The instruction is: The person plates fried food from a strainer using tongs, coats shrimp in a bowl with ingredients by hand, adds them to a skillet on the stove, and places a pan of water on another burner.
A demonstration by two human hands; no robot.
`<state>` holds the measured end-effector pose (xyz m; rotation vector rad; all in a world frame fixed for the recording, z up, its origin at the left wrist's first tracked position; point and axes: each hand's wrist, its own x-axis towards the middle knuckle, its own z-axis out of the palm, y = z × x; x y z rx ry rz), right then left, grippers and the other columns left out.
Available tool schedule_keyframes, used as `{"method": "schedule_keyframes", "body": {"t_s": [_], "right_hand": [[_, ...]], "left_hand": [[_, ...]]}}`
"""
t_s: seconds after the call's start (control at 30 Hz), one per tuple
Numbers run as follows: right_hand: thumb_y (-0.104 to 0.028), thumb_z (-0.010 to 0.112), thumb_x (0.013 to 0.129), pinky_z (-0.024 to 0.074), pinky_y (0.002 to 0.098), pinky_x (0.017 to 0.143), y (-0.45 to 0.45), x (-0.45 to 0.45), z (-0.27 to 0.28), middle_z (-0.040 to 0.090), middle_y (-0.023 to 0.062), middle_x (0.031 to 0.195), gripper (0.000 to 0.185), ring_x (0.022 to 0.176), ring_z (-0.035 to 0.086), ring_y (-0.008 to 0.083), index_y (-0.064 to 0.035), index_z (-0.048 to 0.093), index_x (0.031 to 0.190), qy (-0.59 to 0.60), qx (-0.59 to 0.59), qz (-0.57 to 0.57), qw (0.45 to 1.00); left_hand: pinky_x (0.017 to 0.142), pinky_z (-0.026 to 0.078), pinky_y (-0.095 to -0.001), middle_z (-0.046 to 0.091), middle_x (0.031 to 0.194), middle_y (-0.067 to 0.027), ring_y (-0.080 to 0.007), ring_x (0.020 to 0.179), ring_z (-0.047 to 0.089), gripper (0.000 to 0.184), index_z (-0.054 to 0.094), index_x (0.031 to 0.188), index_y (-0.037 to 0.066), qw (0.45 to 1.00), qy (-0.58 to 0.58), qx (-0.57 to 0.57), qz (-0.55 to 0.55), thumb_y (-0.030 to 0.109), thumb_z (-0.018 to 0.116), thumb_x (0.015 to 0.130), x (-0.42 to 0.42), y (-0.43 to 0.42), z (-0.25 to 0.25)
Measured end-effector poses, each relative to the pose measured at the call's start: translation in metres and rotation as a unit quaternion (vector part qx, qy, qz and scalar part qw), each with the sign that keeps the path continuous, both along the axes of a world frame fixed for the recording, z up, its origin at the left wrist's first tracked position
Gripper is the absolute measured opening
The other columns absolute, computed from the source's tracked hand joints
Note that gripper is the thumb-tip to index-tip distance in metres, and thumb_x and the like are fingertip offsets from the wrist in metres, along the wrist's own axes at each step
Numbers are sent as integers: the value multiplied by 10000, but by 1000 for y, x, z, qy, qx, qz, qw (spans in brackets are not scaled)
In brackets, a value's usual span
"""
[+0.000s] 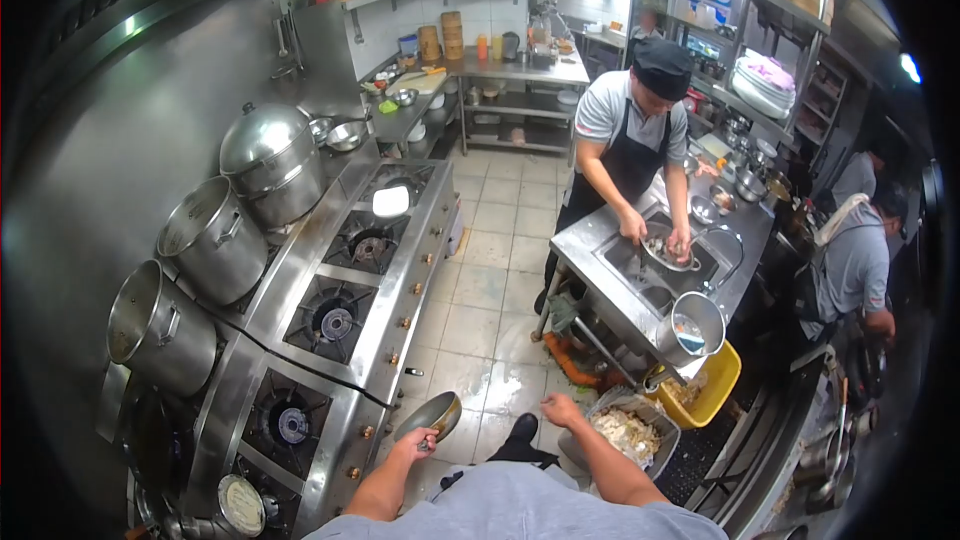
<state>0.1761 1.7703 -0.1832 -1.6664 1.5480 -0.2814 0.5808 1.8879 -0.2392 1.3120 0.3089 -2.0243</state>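
My left hand (414,443) is closed round the handle of a metal pan (440,414), which hangs tilted over the floor beside the stove front. On the right, my right hand (561,409) is held low with its fingers curled, near a grey bin (660,437) of food scraps. Whether that hand holds anything is too small to make out. The stove (345,372) with several burners runs along my left side.
Several large pots (165,325) line the stove's back. A co-worker (640,130) in a dark apron works at the sink counter (590,245). A yellow bin (722,385) stands under it. Other people work at far right. Tiled floor (485,285) lies between stove and sink.
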Motion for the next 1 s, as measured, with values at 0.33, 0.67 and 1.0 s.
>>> {"method": "schedule_keyframes", "body": {"t_s": [0.33,0.67,1.0], "right_hand": [[-67,552,866,530,415,470,172,-170,-142,617,148,656,139,522,624,268,-5,637,774,-23,305,-270,913],[-52,520,916,468,385,421,153,-127,-51,525,86,609,201,479,530,213,-27,545,718,-116,313,-363,870],[-126,578,879,526,382,453,77,-95,-50,633,137,671,165,536,637,239,-2,634,786,-129,239,-287,918]], "left_hand": [[459,445,-270,486,556,3,-111,462,483,177,484,745,69,994,5,112,2,39,548,907,27,122,12],[466,476,-300,467,528,-16,-138,450,482,198,502,683,69,979,-64,188,-43,30,577,862,31,149,-78],[461,464,-289,474,533,-35,-158,446,470,192,492,683,79,992,-24,93,-86,51,598,840,22,92,-46]]}}
